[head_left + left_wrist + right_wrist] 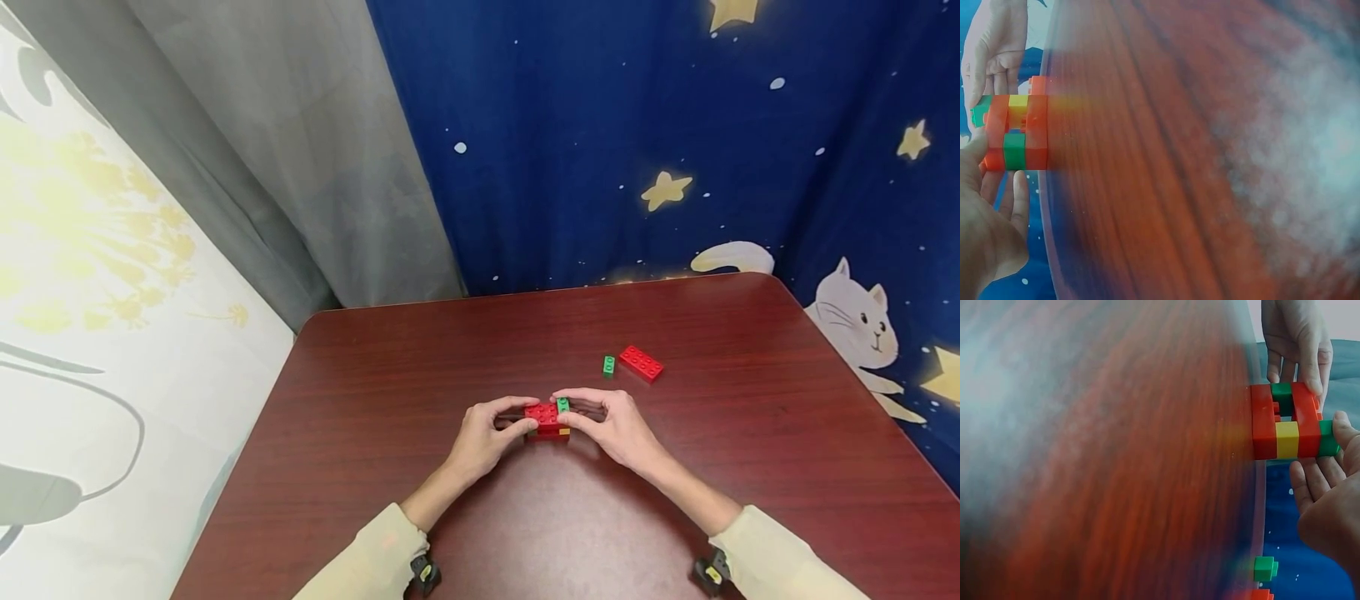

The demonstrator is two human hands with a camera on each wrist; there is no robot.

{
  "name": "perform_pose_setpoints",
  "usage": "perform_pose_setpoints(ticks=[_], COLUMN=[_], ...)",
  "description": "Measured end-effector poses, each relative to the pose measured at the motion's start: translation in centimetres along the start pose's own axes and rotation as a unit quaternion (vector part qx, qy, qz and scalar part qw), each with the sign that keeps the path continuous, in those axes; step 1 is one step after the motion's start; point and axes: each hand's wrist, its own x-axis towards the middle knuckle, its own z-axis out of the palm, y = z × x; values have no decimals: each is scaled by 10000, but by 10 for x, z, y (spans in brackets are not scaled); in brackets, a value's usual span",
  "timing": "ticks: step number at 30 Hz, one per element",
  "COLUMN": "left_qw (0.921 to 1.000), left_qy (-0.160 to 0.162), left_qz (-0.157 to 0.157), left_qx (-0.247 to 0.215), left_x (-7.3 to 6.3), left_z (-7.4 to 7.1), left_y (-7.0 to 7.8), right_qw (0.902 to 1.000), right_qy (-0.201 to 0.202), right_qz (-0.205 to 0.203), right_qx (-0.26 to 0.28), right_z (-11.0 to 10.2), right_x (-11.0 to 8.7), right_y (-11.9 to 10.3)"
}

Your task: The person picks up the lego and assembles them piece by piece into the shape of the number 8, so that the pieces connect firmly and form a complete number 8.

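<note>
A small stack of toy building bricks stands on the table in front of me. An upper red brick (542, 415) and a lower red brick (1264, 425) are held apart by a green brick (1014, 151) on the left and a yellow brick (1287, 439) on the right, with a gap between. On top, at the right end, sits a small green brick (563, 405). My left hand (478, 435) holds the stack's left end between thumb and fingers. With thumb and fingers, my right hand (621, 427) pinches the top green brick.
Behind my right hand, a loose small green brick (609, 365) and a loose red brick (641, 363) lie on the brown table (390, 358). A blue curtain (570, 150) with stars hangs past the far edge, and a grey curtain (300, 150) hangs farther left.
</note>
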Motion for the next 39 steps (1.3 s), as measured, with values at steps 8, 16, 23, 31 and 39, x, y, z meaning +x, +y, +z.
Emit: perform_pose_setpoints(ticks=[8, 16, 23, 31, 39], left_qw=[9999, 9999, 9968, 9936, 9936], left_qy=[80, 76, -5, -95, -293], left_qz=[46, 84, 434, 470, 259], left_qx=[-61, -74, 675, 1025, 1064], left_x=[0, 0, 3, 7, 9], left_z=[0, -1, -3, -4, -6], left_y=[1, 0, 0, 2, 5], right_qw=[10000, 9997, 9995, 9994, 9985], right_qy=[12, 12, -47, -86, -146], right_qz=[-23, 59, 206, 290, 361], right_qx=[73, 231, 234, 190, 379], right_z=[0, 3, 0, -2, -2], right_x=[0, 1, 3, 3, 4], right_y=[1, 2, 3, 2, 1])
